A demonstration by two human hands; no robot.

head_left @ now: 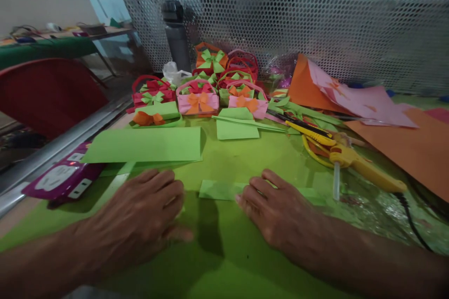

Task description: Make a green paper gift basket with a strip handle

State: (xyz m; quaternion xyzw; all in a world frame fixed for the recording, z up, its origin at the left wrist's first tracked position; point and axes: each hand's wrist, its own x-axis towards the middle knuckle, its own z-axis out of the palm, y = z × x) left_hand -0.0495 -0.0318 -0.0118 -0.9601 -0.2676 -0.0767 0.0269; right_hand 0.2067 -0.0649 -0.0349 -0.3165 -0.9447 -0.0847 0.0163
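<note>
Two hands flat on green paper.
My left hand [140, 217] rests with fingers loosely spread on the big green sheet [228, 266]; my right hand [277, 215] presses flat fingertips on the small green strip [217, 190] (lying between both hands).

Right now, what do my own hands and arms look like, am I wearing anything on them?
Both are bare. The left hand and the right hand wear no gloves, and no rings show on the visible fingers. No watch or band shows at either wrist, and no sleeve covers the forearms as far as the picture shows them.
</note>
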